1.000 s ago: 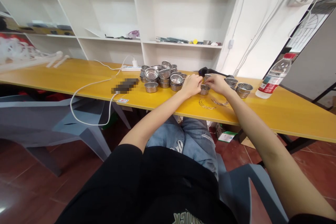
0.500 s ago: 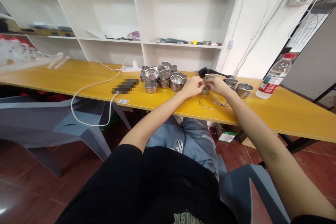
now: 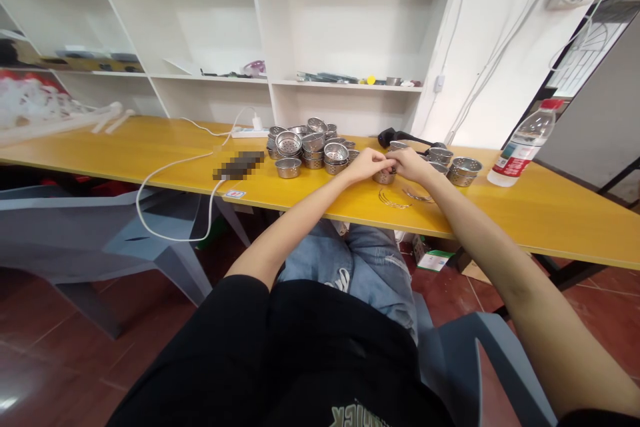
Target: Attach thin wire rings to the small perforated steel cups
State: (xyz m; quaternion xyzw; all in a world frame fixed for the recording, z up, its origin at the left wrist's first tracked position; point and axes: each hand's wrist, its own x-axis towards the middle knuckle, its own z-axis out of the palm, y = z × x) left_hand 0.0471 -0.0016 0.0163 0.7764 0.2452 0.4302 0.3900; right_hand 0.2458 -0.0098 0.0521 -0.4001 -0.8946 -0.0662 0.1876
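My left hand (image 3: 369, 164) and my right hand (image 3: 409, 164) meet over the table, fingers closed around a small perforated metal strainer basket (image 3: 384, 178). Its upper part is covered by my fingers, so anything thin between them cannot be made out. Just in front of the hands lie thin curved metal wires (image 3: 393, 200), with another bunch of curved wires (image 3: 419, 196) beside my right wrist. To the left stands a pile of similar strainer baskets (image 3: 314, 143). More baskets (image 3: 465, 171) sit to the right of my right hand.
A bottle with a red cap (image 3: 525, 143) stands at the right. Behind the hands lies a black object (image 3: 395, 136). A blurred-out dark object (image 3: 239, 165) with a white cable (image 3: 145, 193) is at the left. White shelves (image 3: 350, 85) rise behind the yellow table (image 3: 565, 227).
My hands have come closer together, and the strainer basket beneath them has shifted slightly left and toward me. The pile and the wires stay where they were.
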